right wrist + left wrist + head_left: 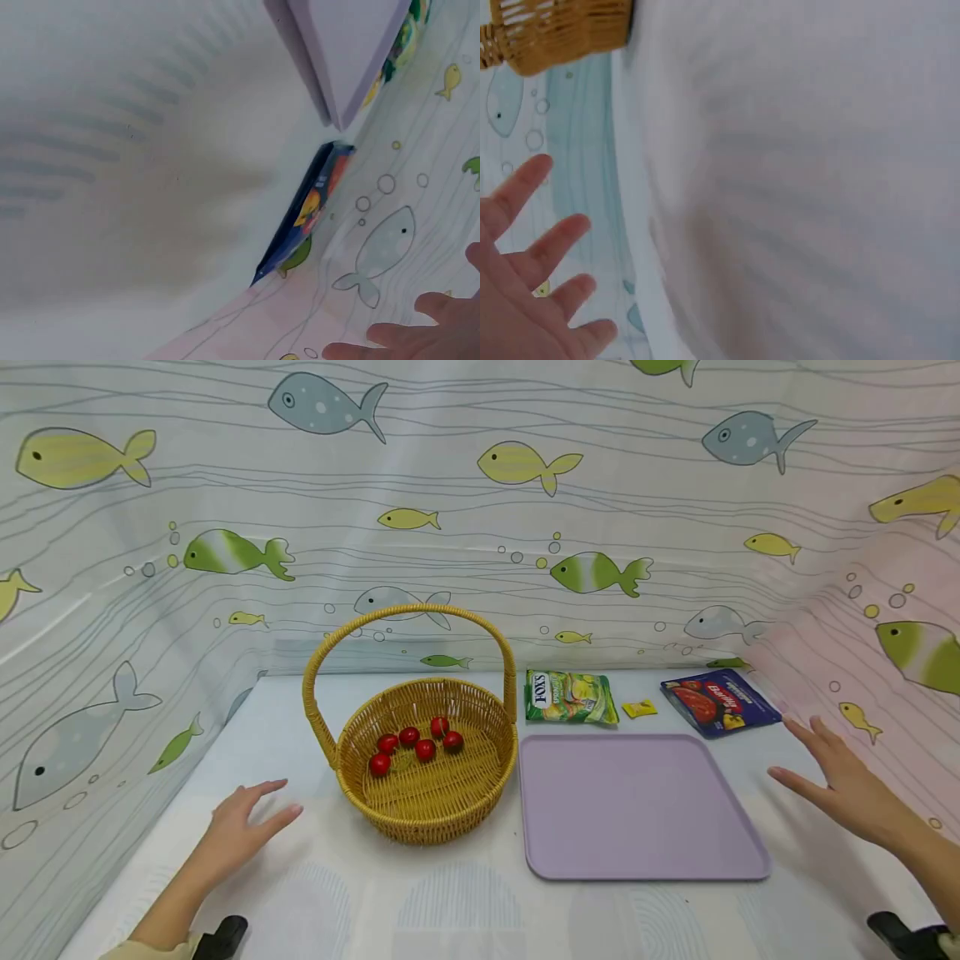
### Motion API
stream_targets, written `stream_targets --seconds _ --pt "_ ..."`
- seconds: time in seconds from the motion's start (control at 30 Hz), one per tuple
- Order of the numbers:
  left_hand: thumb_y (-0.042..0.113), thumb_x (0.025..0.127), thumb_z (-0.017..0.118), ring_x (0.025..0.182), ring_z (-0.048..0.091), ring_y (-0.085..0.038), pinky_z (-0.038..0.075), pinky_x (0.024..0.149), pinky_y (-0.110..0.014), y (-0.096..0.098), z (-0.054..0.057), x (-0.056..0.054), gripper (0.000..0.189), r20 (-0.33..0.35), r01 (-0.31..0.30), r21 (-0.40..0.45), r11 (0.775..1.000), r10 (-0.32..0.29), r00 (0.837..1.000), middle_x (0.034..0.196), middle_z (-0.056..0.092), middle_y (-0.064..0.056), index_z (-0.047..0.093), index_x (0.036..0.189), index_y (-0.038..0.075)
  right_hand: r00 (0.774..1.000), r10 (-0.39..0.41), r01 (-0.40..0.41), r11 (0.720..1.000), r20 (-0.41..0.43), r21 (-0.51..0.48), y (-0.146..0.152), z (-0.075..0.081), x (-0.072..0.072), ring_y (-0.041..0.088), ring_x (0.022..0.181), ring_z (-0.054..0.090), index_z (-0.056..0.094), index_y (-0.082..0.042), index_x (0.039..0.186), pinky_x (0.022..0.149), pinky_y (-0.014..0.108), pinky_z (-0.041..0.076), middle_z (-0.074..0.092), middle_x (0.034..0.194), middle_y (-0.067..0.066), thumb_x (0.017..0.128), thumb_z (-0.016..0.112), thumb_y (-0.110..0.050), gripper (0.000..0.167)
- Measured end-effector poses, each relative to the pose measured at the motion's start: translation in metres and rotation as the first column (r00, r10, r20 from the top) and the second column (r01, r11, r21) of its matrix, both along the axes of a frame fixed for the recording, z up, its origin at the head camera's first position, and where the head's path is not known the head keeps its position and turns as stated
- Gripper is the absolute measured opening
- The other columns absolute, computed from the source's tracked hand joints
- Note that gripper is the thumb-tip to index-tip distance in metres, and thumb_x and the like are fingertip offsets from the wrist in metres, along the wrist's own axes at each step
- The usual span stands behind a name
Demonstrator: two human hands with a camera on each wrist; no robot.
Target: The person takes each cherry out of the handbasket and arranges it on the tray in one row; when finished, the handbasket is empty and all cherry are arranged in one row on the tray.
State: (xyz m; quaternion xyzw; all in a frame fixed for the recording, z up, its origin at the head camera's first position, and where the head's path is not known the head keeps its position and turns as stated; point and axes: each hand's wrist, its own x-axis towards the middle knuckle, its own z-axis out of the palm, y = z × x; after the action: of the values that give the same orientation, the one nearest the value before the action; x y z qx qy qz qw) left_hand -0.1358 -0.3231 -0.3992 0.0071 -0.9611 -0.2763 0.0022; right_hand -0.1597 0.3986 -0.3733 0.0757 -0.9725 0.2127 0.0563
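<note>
To the left of a yellow wicker basket (427,827), my left hand (236,831) hovers with spread fingers and holds nothing. Several small red fruits, cherry-like (425,750), lie inside the basket, whose tall handle arches over it. A flat lilac tray (637,810) is on the table right of the basket. Beyond the tray's right edge, my right hand (847,785) is held in the air, fingers apart, nothing in it. The nearest thing to it is a dark blue pouch with a red picture (720,702). Spread fingers also show in both wrist views.
Behind the tray lie a green Fox's candy bag (572,697) and a small yellow packet (639,708). A white patterned cloth (457,910) covers the table. Fish-printed sheeting (450,552) walls the back and both sides.
</note>
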Motion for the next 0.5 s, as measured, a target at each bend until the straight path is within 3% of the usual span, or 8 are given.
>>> stream_targets --seconds 0.07,0.13,0.27,0.37,0.5 --pt "0.046 0.09 0.056 0.127 0.018 -0.054 0.018 0.094 -0.07 0.01 0.0 0.001 0.065 0.025 -0.017 0.099 0.995 0.014 1.0 0.137 0.033 -0.033 0.041 0.133 -0.001 1.0 0.02 -0.02 0.999 0.001 -0.04 -0.003 0.001 -0.001 0.052 0.132 -0.007 0.005 -0.006 0.149 0.09 0.075 0.001 -0.007 0.147 0.033 0.093 0.055 -0.035 0.08" --pt "0.046 0.09 0.056 0.126 0.029 -0.047 0.028 0.098 -0.06 0.02 -0.001 0.003 0.061 -0.001 -0.049 0.158 0.986 0.049 0.999 0.135 0.039 -0.027 0.044 0.13 0.001 0.999 0.039 -0.039 0.996 -0.003 -0.078 -0.006 0.002 -0.001 0.05 0.133 -0.005 0.006 -0.007 0.15 0.093 0.073 0.0 -0.003 0.147 0.033 0.093 0.056 -0.033 0.08" --pt "0.04 0.091 0.058 0.122 0.039 -0.04 0.04 0.096 -0.046 0.042 0.001 0.006 0.057 -0.042 -0.073 0.333 0.94 0.092 0.995 0.131 0.043 -0.021 0.041 0.127 0.0 0.998 0.054 -0.056 0.991 -0.021 -0.123 -0.012 0.004 -0.001 0.055 0.129 0.009 0.01 -0.009 0.15 0.091 0.074 0.011 0.007 0.147 0.033 0.091 0.059 -0.029 0.079" --pt "0.035 0.092 0.059 0.123 0.041 -0.04 0.041 0.094 -0.048 0.057 0.005 0.008 0.059 -0.015 -0.068 0.453 0.889 0.084 0.996 0.135 0.039 -0.021 0.035 0.133 0.002 0.999 0.047 -0.049 0.991 -0.022 -0.121 -0.019 0.005 -0.001 0.062 0.118 0.025 0.013 -0.008 0.15 0.083 0.073 0.025 0.013 0.145 0.034 0.09 0.061 -0.03 0.08" --pt "0.034 0.093 0.057 0.123 0.042 -0.039 0.039 0.095 -0.051 0.074 0.007 0.009 0.062 0.038 -0.066 0.528 0.847 0.055 0.998 0.142 0.03 -0.021 0.028 0.142 0.009 0.999 0.041 -0.042 0.994 -0.016 -0.103 -0.031 0.006 -0.004 0.064 0.106 0.036 0.015 -0.007 0.149 0.076 0.071 0.034 0.019 0.143 0.035 0.089 0.062 -0.032 0.08"
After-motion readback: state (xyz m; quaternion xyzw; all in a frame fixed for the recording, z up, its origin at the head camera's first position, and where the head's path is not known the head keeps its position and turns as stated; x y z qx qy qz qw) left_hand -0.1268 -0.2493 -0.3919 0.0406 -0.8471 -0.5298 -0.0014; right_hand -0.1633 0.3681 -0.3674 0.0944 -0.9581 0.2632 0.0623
